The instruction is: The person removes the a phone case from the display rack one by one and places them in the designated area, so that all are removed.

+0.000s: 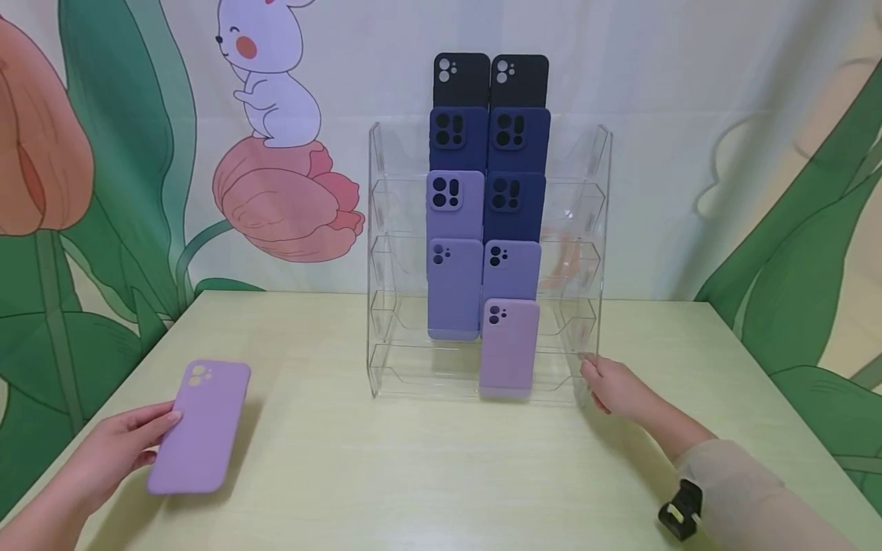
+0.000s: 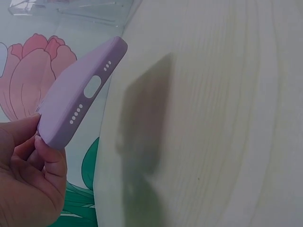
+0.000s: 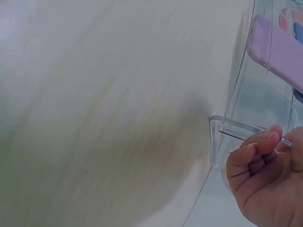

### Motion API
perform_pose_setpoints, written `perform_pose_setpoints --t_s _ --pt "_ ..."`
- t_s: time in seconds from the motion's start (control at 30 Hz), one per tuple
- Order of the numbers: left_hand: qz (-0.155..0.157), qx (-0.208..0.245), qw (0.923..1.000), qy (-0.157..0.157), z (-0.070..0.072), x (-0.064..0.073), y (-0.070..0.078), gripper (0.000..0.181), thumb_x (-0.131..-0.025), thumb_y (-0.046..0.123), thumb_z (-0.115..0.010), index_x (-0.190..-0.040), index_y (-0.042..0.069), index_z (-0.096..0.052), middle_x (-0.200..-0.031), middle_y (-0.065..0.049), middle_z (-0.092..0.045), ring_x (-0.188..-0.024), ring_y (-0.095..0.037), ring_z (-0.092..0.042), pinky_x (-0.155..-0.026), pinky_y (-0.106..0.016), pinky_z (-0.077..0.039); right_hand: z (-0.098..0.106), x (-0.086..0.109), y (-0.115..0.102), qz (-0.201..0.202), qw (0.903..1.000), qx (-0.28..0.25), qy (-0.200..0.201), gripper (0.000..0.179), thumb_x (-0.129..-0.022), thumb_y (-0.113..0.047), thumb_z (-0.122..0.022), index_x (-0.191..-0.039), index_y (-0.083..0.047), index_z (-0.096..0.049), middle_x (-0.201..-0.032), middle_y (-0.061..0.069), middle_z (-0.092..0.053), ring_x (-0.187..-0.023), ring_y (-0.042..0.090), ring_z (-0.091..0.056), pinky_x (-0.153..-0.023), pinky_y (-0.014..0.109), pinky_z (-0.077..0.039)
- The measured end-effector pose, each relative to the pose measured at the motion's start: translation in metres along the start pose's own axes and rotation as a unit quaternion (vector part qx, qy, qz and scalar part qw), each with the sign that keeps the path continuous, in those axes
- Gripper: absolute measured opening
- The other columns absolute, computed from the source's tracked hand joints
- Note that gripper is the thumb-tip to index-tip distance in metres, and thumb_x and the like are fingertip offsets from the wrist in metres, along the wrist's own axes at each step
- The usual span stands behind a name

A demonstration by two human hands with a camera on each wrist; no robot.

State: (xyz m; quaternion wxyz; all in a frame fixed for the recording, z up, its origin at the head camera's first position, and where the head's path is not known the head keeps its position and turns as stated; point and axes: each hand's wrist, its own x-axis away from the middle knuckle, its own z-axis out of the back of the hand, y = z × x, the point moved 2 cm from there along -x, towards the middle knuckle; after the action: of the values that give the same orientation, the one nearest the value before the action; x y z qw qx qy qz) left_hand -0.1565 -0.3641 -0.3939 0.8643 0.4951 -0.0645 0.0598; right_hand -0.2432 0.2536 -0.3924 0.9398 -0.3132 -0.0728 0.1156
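Observation:
A light-purple phone case [image 1: 203, 428] is pinched along its left edge by my left hand [image 1: 120, 451], tilted above the table's left side. In the left wrist view, the case [image 2: 78, 90] shows its bottom edge with an oval port cutout and small round holes. My right hand [image 1: 620, 390] grips the front right edge of a clear tiered display rack [image 1: 413, 363]. From the right wrist, fingers and thumb of this hand [image 3: 265, 177] pinch the transparent side panel [image 3: 236, 127]. On the rack's lowest tier leans a pinkish-purple phone case [image 1: 508, 348].
Higher tiers hold two columns of cases: purple ones [image 1: 455, 291], dark blue ones [image 1: 517, 207] and black ones [image 1: 462, 76] on top. The rack stands toward the back of a pale wooden table [image 1: 441, 474]. Behind hangs a curtain [image 1: 689, 153] printed with flowers and a rabbit.

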Motion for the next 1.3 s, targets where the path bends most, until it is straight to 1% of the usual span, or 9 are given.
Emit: perform_pose_setpoints --t_s 0.27,0.43,0.63,0.7,0.9,1.03,1.13,1.23,1.3 --pt "-0.001 0.006 1.0000 -0.001 0.002 0.000 -0.006 0.063 -0.097 0.030 -0.050 -0.132 -0.020 -0.033 -0.091 0.021 -0.059 -0.080 0.003 -0.056 -0.067 -0.026 -0.049 0.002 0.000 0.001 0.001 0.9999 -0.008 -0.012 0.050 -0.101 -0.018 -0.022 -0.134 0.019 -0.028 -0.045 -0.002 -0.037 -0.039 0.012 -0.033 -0.045 0.031 -0.034" --pt "-0.003 0.012 0.9999 -0.004 0.003 0.000 -0.008 0.058 -0.097 0.027 -0.051 -0.130 -0.019 -0.038 -0.090 0.020 -0.061 -0.080 0.003 -0.057 -0.067 -0.025 -0.049 0.002 -0.001 0.002 0.002 0.9999 -0.007 -0.015 0.050 -0.101 -0.018 -0.021 -0.134 0.020 -0.028 -0.045 -0.002 -0.038 -0.039 0.012 -0.033 -0.046 0.031 -0.034" --pt "0.002 -0.017 0.9998 -0.014 0.007 -0.002 -0.010 0.059 -0.098 0.026 -0.049 -0.131 -0.020 -0.034 -0.096 0.013 -0.061 -0.080 0.003 -0.056 -0.068 -0.026 -0.050 0.002 -0.001 0.002 0.002 0.9998 -0.013 -0.015 0.049 -0.101 -0.017 -0.022 -0.134 0.019 -0.029 -0.045 -0.002 -0.037 -0.038 0.012 -0.032 -0.045 0.031 -0.033" --pt "0.003 -0.031 0.9993 -0.022 0.010 -0.002 -0.011 0.059 -0.099 0.026 -0.048 -0.132 -0.020 -0.032 -0.100 0.007 -0.061 -0.080 0.003 -0.055 -0.068 -0.026 -0.050 0.001 -0.001 0.002 0.001 0.9997 -0.014 -0.017 0.050 -0.101 -0.017 -0.022 -0.135 0.018 -0.028 -0.045 -0.002 -0.037 -0.038 0.012 -0.032 -0.045 0.031 -0.033" --pt "0.026 -0.041 0.9978 -0.045 0.019 -0.004 -0.014 0.061 -0.099 0.028 -0.048 -0.133 -0.020 -0.031 -0.103 0.003 -0.061 -0.081 0.001 -0.055 -0.069 -0.028 -0.050 0.002 -0.001 0.000 0.001 0.9997 -0.017 -0.019 0.050 -0.101 -0.018 -0.022 -0.136 0.019 -0.026 -0.045 -0.002 -0.037 -0.038 0.011 -0.033 -0.044 0.030 -0.033" --pt "0.040 -0.033 0.9967 -0.062 0.023 -0.006 -0.017 0.062 -0.098 0.029 -0.048 -0.133 -0.020 -0.030 -0.101 0.004 -0.062 -0.080 -0.001 -0.055 -0.069 -0.029 -0.051 0.003 0.000 0.000 0.002 0.9996 -0.018 -0.021 0.050 -0.101 -0.017 -0.022 -0.135 0.019 -0.026 -0.045 -0.002 -0.036 -0.039 0.011 -0.032 -0.044 0.030 -0.032" --pt "0.045 -0.010 0.9960 -0.077 0.024 -0.009 -0.021 0.061 -0.098 0.026 -0.049 -0.132 -0.021 -0.030 -0.099 0.005 -0.063 -0.080 -0.005 -0.059 -0.070 -0.030 -0.052 0.003 0.000 0.000 0.003 0.9996 -0.018 -0.023 0.049 -0.101 -0.016 -0.022 -0.135 0.019 -0.026 -0.046 -0.002 -0.036 -0.039 0.012 -0.031 -0.044 0.030 -0.032" --pt "0.054 0.002 0.9945 -0.090 0.026 -0.011 -0.026 0.062 -0.097 0.025 -0.051 -0.132 -0.022 -0.029 -0.100 0.001 -0.064 -0.081 -0.008 -0.061 -0.071 -0.031 -0.052 0.003 0.000 0.001 0.002 0.9994 -0.021 -0.026 0.050 -0.101 -0.017 -0.022 -0.136 0.019 -0.025 -0.046 -0.002 -0.037 -0.039 0.011 -0.032 -0.045 0.030 -0.033" --pt "0.063 -0.010 0.9935 -0.095 0.028 -0.013 -0.028 0.065 -0.096 0.026 -0.053 -0.133 -0.021 -0.028 -0.104 -0.006 -0.064 -0.083 -0.007 -0.061 -0.072 -0.030 -0.052 0.002 0.000 0.001 0.001 0.9994 -0.023 -0.027 0.050 -0.101 -0.017 -0.022 -0.136 0.019 -0.025 -0.046 -0.002 -0.037 -0.039 0.011 -0.033 -0.045 0.030 -0.033"
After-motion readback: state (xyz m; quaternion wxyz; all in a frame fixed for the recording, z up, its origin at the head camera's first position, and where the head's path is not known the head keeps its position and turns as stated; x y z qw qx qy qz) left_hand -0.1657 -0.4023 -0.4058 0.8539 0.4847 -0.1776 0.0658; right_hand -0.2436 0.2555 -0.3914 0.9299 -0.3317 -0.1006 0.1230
